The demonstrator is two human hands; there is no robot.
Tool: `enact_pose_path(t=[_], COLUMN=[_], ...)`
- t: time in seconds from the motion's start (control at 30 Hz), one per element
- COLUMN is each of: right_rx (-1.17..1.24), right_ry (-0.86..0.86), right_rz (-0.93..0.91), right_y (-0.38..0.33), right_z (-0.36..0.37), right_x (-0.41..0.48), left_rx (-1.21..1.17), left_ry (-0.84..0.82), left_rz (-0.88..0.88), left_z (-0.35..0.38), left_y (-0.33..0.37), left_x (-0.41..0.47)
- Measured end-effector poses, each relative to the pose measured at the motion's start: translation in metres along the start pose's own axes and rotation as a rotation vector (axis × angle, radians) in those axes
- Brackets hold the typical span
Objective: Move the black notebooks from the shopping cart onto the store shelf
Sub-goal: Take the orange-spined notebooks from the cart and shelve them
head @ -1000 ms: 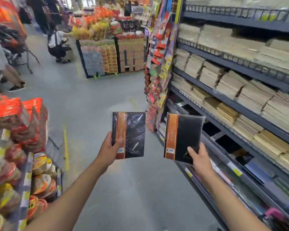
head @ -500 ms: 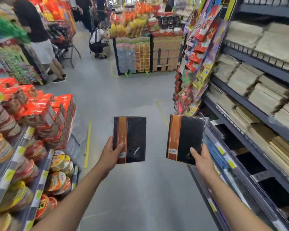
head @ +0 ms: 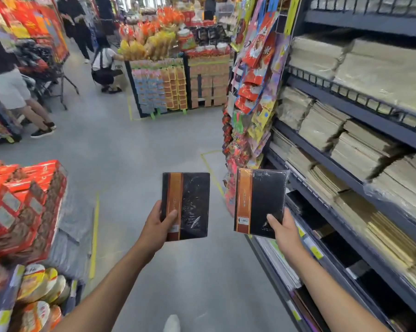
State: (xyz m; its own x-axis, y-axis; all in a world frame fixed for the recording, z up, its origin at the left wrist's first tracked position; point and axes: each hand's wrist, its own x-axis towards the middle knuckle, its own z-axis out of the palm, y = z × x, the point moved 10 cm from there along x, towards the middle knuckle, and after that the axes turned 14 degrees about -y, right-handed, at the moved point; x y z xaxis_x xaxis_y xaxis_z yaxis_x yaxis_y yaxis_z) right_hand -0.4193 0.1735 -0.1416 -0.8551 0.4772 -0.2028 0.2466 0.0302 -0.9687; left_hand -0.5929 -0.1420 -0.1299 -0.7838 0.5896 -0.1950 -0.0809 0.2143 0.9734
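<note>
Since half a second ago my view has swung a little to the right. The hanging bags and the crouching person have slid left, and the shelf fills more of the right side. The red boxes on my left sit lower in view. My arms have hardly moved, and both notebooks are held out in front of me at the same height as before.

My left hand grips the left notebook at its lower left corner. The thumb lies across the orange band on the cover and the fingers are curled behind it. The book stands upright over the grey floor, facing me, its plastic wrap catching the light.

My right hand pinches the right notebook at its lower right corner, thumb on the black cover and fingers hidden behind. This book is also upright, tilted slightly to the right. Its right edge overlaps the front of the lower shelf, but I cannot tell whether it touches.

The two books are side by side with a gap of floor between them, and neither rests on the shelf yet. Tan paper stacks fill the upper levels of the shelf.
</note>
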Motion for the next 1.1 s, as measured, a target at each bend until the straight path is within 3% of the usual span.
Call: enact_pose_path(t=[0.13,0.57,0.77,1.1], right_rx=[0.032,0.109,0.159,0.157], right_ry=[0.069,0.565,0.746,0.896], right_rz=[0.033,0.165,0.211,0.145], right_y=[0.003,0.011,0.021,0.019], right_z=[-0.018,-0.061,-0.083,-0.133], right_x=[0.022,0.032,-0.015,-0.102], left_rx=[-0.005,0.126,0.149,0.197], left_ry=[-0.097,-0.551,-0.774,-0.915], left_rz=[-0.002,0.057,0.115,0.2], left_z=[0.015,0.08,0.15,0.249], left_y=[0.004,0.05,0.066,0.089], left_x=[0.062,0.245,0.258,0.222])
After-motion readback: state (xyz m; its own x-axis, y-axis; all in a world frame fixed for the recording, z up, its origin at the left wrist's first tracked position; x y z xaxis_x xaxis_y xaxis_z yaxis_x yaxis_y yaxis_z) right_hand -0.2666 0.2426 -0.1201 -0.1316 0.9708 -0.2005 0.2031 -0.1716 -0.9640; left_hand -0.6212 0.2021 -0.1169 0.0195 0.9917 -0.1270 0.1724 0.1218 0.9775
